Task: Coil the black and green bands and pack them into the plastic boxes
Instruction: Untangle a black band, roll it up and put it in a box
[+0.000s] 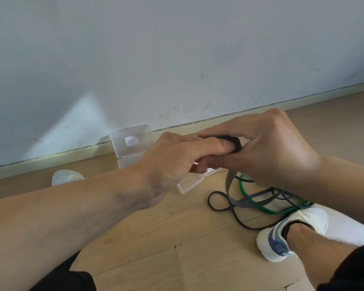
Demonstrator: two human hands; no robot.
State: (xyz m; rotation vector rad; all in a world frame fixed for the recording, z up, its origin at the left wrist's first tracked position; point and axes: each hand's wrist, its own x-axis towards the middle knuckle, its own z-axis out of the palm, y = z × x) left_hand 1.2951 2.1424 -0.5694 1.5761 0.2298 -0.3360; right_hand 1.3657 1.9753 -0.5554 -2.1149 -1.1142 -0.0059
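Observation:
Both hands meet above the floor and pinch a small coil of flat black band point(235, 143). My left hand point(177, 156) grips it with thumb and fingers from the left; my right hand point(267, 148) curls round it from the right. The band's loose tail point(229, 185) hangs down to a tangle of black bands point(221, 208) and a green band point(252, 198) on the floor. An open clear plastic box point(132, 141) stands by the wall, its lid upright. A second clear box point(189, 185) lies partly hidden under my left hand.
I sit on a wooden floor facing a white wall with a skirting board point(51, 158). My right foot in a white and blue shoe point(290, 234) lies beside the bands. The toe of another white shoe point(65, 176) shows behind my left forearm.

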